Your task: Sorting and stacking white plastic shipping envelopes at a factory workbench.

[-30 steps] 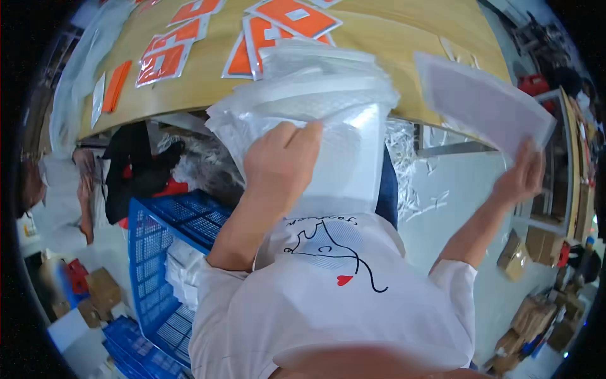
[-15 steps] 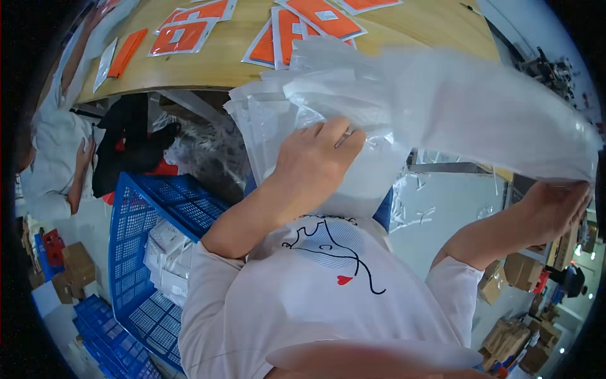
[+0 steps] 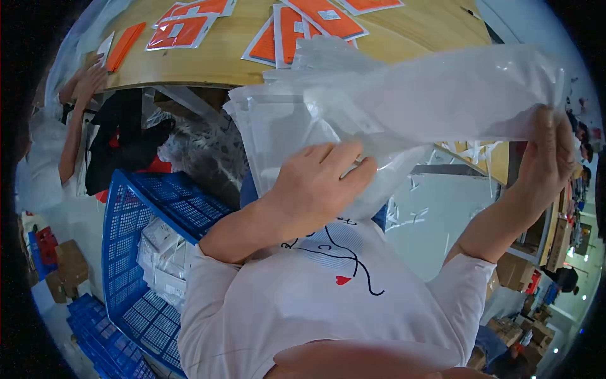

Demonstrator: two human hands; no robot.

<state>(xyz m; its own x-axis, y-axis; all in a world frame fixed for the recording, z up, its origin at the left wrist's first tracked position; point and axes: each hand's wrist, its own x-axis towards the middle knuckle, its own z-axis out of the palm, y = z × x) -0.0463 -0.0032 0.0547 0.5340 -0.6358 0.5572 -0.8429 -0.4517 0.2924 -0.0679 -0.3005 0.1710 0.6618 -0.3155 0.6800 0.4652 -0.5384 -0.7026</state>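
Note:
A stack of translucent plastic bags (image 3: 268, 126) slopes from the table's near edge toward my lap. My left hand (image 3: 325, 180) lies on the stack, its fingers curled together on the plastic. One translucent plastic bag (image 3: 454, 95) stretches out from the stack to the right, lifted above it. Its far end is pinched between the thumb and fingers of my right hand (image 3: 551, 148). My left fingertips are partly hidden, so how many layers they grip does not show.
Flat orange packets (image 3: 322, 19) in clear sleeves lie on the wooden table (image 3: 208, 69). At the left, a co-worker's hands (image 3: 88, 79) reach the table beside a folded orange piece (image 3: 125, 47). A blue crate (image 3: 129, 246) holding white packages (image 3: 167, 259) stands by my left arm.
My right hand has risen and moved slightly left, carrying the bag's end with it. My left hand has shifted slightly. The co-worker's hands have come up to the table edge.

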